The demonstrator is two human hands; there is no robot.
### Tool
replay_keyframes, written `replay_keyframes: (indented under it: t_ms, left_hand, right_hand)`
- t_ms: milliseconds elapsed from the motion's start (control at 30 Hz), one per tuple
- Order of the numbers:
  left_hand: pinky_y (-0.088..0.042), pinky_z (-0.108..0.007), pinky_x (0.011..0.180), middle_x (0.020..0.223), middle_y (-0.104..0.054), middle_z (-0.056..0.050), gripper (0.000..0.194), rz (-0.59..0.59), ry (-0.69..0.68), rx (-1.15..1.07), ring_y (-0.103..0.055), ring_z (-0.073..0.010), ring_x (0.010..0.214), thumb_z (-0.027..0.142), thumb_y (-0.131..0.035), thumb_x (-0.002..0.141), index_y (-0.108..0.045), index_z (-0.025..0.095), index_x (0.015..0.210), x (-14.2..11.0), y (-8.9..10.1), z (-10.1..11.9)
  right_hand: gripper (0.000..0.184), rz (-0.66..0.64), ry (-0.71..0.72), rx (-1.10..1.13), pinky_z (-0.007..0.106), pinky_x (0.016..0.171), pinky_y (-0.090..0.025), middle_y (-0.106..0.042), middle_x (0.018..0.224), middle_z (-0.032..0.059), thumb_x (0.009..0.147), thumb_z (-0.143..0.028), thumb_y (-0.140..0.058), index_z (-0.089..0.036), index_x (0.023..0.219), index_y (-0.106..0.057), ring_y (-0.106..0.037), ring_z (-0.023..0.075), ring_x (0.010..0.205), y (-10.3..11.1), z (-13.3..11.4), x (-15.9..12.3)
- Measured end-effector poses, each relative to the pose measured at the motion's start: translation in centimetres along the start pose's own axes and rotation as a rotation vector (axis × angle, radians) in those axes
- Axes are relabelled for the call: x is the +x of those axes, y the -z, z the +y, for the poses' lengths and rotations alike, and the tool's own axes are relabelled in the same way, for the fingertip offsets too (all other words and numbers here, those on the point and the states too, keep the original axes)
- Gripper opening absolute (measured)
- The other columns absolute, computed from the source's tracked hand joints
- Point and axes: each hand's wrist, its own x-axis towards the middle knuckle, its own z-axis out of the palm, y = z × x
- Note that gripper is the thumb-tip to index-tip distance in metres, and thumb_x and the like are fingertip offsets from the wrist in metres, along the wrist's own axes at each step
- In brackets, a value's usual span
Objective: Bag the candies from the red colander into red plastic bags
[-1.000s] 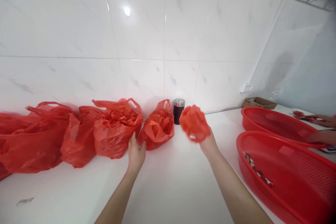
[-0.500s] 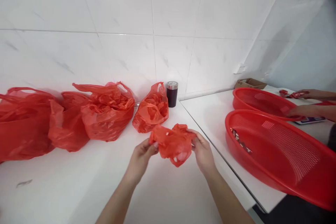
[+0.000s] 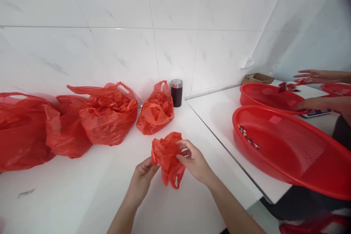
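A crumpled red plastic bag (image 3: 168,155) is held over the white table, its handle loops hanging at the lower right. My left hand (image 3: 142,177) pinches the bag's left edge between thumb and fingers. At its right side is my right hand (image 3: 193,161), fingers curved and parted from the thumb, the tips against or just in front of the plastic. Behind the bag stands a small red bag (image 3: 156,115) stuffed with more crumpled red plastic, beside a dark tumbler (image 3: 177,95) with a silver lid.
Several fuller red bags line the wall, including a stuffed one (image 3: 109,117) and a large one (image 3: 22,135). On the right table sit two red baskets, the nearer (image 3: 287,175) with small wrapped pieces inside. Another person's hands (image 3: 315,76) work over the farther basket (image 3: 246,98). A cardboard box (image 3: 257,78) stands behind.
The bag has turned and now hangs more upright, handles down. My right hand has shifted left and its fingers have loosened. The other person's upper hand has lifted a red item.
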Motion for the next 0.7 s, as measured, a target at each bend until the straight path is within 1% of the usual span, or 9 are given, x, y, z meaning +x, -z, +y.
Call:
replay_keyframes:
  t_ms: [67,133,233,300,400,467,567,633,700]
  left_hand:
    - [-0.047,-0.034,0.087,0.104,-0.073,-0.006,0.022,-0.017,0.016,0.018,-0.061,-0.0261,0.104,0.032,-0.063,0.083,-0.073,0.021,0.099,0.0,0.8,-0.3]
    - [-0.047,-0.035,0.086,0.101,-0.072,-0.006,0.022,0.031,0.033,0.006,-0.061,-0.0258,0.102,0.027,-0.065,0.080,-0.072,0.020,0.100,0.1,1.9,-0.9]
    - [-0.049,-0.036,0.084,0.099,-0.071,-0.006,0.026,0.143,0.088,-0.068,-0.063,-0.0251,0.098,0.025,-0.067,0.075,-0.068,0.019,0.101,0.5,3.1,-1.7]
    - [-0.050,-0.037,0.083,0.105,-0.067,-0.007,0.027,0.278,0.102,-0.104,-0.063,-0.0247,0.098,0.031,-0.066,0.076,-0.064,0.019,0.100,0.7,3.3,-1.8]
    - [-0.046,-0.042,0.094,0.116,-0.060,-0.007,0.027,0.611,-0.057,0.055,-0.059,-0.0245,0.108,0.040,-0.059,0.083,-0.058,0.022,0.102,0.2,2.0,-1.1]
    - [-0.041,-0.046,0.100,0.121,-0.055,-0.007,0.025,0.703,-0.278,0.319,-0.053,-0.0258,0.117,0.040,-0.059,0.084,-0.056,0.025,0.105,-0.4,0.2,-0.5]
    - [-0.038,-0.050,0.102,0.137,-0.045,-0.011,0.032,0.526,-0.557,0.729,-0.043,-0.0306,0.128,0.032,-0.065,0.081,-0.056,0.026,0.111,-0.9,-3.0,-0.2]
    - [-0.036,-0.053,0.103,0.144,-0.041,-0.011,0.044,0.356,-0.619,0.903,-0.039,-0.0335,0.132,0.026,-0.066,0.080,-0.055,0.028,0.123,-0.7,-4.5,-0.3]
    - [-0.037,-0.052,0.102,0.133,-0.054,-0.009,0.042,0.192,-0.583,0.932,-0.048,-0.0321,0.123,0.023,-0.061,0.083,-0.057,0.029,0.124,-0.3,-5.2,-0.4]
  right_hand:
    - [0.018,0.059,0.001,0.062,0.030,0.070,-0.049,-0.064,0.091,0.0013,0.079,-0.030,-0.059,-0.022,0.096,-0.062,-0.059,0.0153,0.076,0.6,0.7,0.3]
    - [0.015,0.201,0.022,0.124,0.028,0.068,-0.048,-0.062,0.085,0.0005,0.078,-0.030,-0.061,-0.021,0.090,-0.061,-0.058,0.0146,0.072,1.8,1.0,0.5]
    - [0.018,0.370,0.040,0.242,0.026,0.066,-0.046,-0.059,0.088,-0.0004,0.076,-0.032,-0.065,-0.022,0.090,-0.059,-0.056,0.0135,0.073,3.7,0.7,0.6]
    - [0.019,0.444,0.058,0.334,0.025,0.068,-0.046,-0.057,0.091,-0.0009,0.076,-0.033,-0.067,-0.023,0.090,-0.057,-0.055,0.0126,0.075,4.5,0.5,0.6]
    - [0.022,0.494,0.072,0.387,0.025,0.072,-0.046,-0.056,0.092,-0.0012,0.078,-0.036,-0.067,-0.024,0.092,-0.056,-0.055,0.0125,0.080,4.6,0.2,0.5]
    - [0.024,0.483,0.048,0.376,0.025,0.070,-0.045,-0.057,0.089,-0.0015,0.080,-0.040,-0.067,-0.025,0.094,-0.056,-0.055,0.0128,0.078,4.0,0.0,0.3]
    - [0.027,0.402,0.016,0.347,0.024,0.062,-0.044,-0.056,0.077,-0.0029,0.083,-0.046,-0.063,-0.025,0.095,-0.054,-0.053,0.0128,0.068,2.3,-0.3,-0.2]
    - [0.028,0.294,-0.001,0.316,0.023,0.058,-0.042,-0.056,0.072,-0.0036,0.084,-0.048,-0.061,-0.024,0.094,-0.053,-0.051,0.0123,0.062,1.3,-0.7,-0.5]
    - [0.027,0.199,-0.015,0.280,0.023,0.055,-0.040,-0.057,0.070,-0.0041,0.084,-0.048,-0.061,-0.024,0.094,-0.054,-0.049,0.0116,0.059,1.1,-1.1,-0.6]
